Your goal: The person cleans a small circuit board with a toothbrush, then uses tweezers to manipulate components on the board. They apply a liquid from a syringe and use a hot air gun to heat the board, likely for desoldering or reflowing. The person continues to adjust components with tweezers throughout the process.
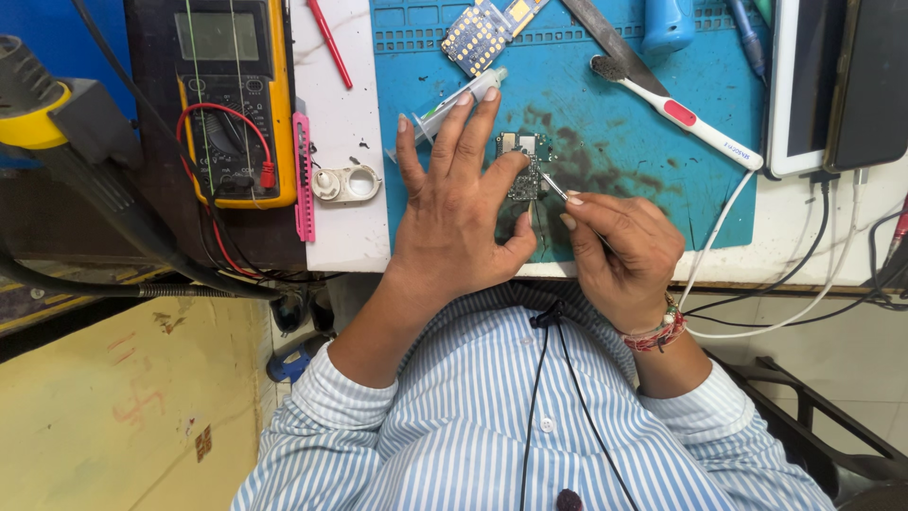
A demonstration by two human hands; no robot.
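Note:
A small dark circuit board [521, 170] lies on a stained blue work mat [624, 142]. My left hand [459, 213] rests flat on the mat with fingers spread, its index finger pressing on the board's left edge. My right hand [619, 251] pinches a thin metal tool [554, 187] whose tip touches the board's right side. A clear syringe [445, 109] lies under the fingertips of my left hand.
A yellow multimeter [232, 95] with red lead sits at the left beside a pink tool [304, 180] and a white magnifier loupe [346, 183]. A toothbrush [676, 109], another circuit board [478, 36], a blue bottle [667, 24] and phones [837, 80] with cables lie farther back.

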